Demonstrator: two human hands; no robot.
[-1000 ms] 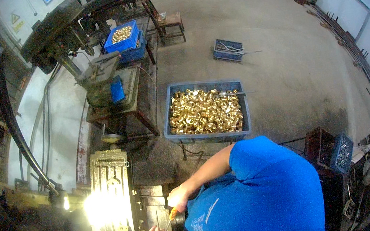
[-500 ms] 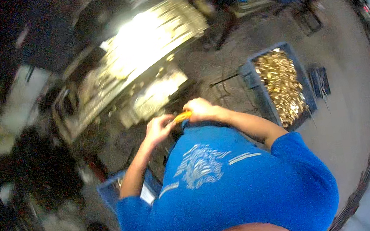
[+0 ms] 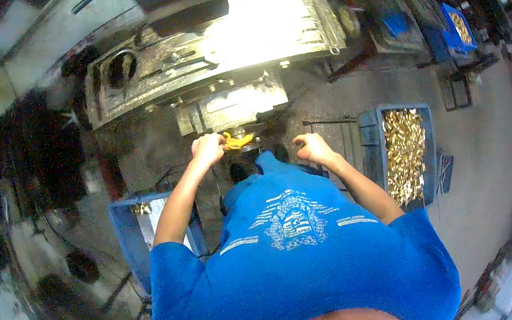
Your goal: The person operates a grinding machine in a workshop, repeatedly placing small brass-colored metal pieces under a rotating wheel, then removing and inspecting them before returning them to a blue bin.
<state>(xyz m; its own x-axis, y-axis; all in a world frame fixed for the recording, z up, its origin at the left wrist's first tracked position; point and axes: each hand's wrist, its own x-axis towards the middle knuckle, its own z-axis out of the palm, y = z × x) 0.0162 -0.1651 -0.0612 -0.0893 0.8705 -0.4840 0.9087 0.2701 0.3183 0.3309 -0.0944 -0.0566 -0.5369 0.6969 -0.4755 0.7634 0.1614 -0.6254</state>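
A small, curved yellow item (image 3: 239, 141) sticks out from the closed fingers of my left hand (image 3: 207, 149); its kind is not clear. It is in front of the pale metal block (image 3: 238, 106) on the machine's near side. To the right, apart from it, my right hand (image 3: 312, 149) is held with curled fingers. Whether anything small is inside them is hidden. Both hands are beyond the hem of my blue shirt (image 3: 294, 240).
A metal machine table (image 3: 162, 64) spans the far side under a bright light. At right stands a blue-grey crate (image 3: 373, 149) of small brass-coloured parts (image 3: 406, 154). Left of me, another blue crate (image 3: 126, 229) contains a white sheet (image 3: 157, 218). Farther right is a blue tray (image 3: 451, 31).
Both hands were together at the yellow item; now only the left has it, and the right has drawn away to the right. My view has turned, squarer to the machine.
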